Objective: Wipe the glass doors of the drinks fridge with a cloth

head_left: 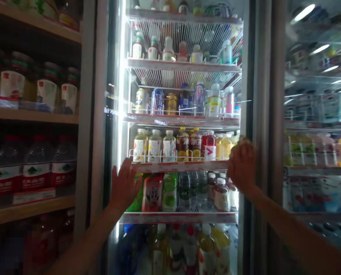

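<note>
My left hand [125, 182] is raised at the left side of a lit drinks cooler, its fingers spread and nothing held. Behind its fingertips are the shelf edge [184, 166] and a green pouch [138, 195]; whether they touch cannot be told. At the cooler's right side is my right hand [241, 164], blurred, with fingers that look curled. A small tan patch [246, 143] shows at its top, too smeared to name. Juice bottles [225, 146] stand on the shelf just left of that hand. A red pouch [152, 193] stands on the shelf below.
Wire shelves [184, 67] hold bottles and cans above. Tall bottles [206, 248] fill the bottom. To the left, a wooden shelf [33, 114] carries jars and red-labelled water bottles [37, 164]. Another stocked cooler section [319, 152] is on the right, beyond a metal frame [269, 114].
</note>
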A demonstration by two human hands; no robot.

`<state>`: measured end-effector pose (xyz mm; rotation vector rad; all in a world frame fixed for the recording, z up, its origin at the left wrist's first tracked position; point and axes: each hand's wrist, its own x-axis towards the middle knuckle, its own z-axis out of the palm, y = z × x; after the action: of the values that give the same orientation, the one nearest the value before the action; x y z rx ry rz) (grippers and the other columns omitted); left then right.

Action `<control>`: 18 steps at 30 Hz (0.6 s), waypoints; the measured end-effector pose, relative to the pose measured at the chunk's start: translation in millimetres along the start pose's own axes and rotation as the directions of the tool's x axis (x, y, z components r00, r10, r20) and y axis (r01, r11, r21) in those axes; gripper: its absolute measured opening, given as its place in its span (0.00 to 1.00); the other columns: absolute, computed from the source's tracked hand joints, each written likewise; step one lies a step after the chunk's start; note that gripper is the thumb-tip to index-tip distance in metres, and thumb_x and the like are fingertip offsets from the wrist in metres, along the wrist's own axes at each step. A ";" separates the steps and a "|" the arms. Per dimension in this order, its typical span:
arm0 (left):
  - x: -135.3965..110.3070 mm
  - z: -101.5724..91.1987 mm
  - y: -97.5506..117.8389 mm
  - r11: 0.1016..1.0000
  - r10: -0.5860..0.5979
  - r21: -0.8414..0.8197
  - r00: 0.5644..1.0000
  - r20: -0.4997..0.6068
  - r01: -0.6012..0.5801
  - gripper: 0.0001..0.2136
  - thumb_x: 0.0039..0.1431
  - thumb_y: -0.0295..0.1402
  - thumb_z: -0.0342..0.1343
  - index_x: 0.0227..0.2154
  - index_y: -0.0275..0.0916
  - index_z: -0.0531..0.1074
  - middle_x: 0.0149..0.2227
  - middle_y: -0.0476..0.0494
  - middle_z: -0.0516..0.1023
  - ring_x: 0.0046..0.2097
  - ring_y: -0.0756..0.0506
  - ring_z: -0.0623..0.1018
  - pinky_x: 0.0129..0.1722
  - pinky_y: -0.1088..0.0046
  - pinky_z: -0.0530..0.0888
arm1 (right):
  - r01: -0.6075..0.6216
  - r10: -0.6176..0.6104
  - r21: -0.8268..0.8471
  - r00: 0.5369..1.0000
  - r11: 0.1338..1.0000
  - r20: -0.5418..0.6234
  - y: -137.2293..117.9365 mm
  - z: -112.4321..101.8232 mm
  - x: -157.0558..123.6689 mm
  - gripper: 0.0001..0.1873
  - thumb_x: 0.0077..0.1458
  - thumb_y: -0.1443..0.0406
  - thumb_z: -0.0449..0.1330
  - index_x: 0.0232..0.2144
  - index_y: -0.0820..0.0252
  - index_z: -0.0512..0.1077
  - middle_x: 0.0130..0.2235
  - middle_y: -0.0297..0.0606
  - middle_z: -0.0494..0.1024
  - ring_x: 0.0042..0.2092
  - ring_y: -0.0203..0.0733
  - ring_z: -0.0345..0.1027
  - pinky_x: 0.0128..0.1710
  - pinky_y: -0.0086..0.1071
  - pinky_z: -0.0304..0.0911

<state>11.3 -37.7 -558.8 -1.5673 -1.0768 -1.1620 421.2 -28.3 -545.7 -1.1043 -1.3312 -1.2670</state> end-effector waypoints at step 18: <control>-66.5 8.3 2.7 0.989 0.128 0.049 0.980 0.150 -0.136 0.26 0.60 0.33 0.47 0.61 0.40 0.52 0.63 0.33 0.55 0.66 0.39 0.48 0.61 0.51 0.52 | 0.545 -0.615 0.394 0.786 0.740 0.068 -141.5 5.5 -27.4 0.28 0.57 0.67 0.47 0.61 0.58 0.55 0.64 0.34 0.55 0.67 0.40 0.28 0.66 0.45 0.28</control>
<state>3.2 -39.3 -625.3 -1.6722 -1.0744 -0.9299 284.6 -30.1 -591.7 -0.5650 -2.0781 -1.2921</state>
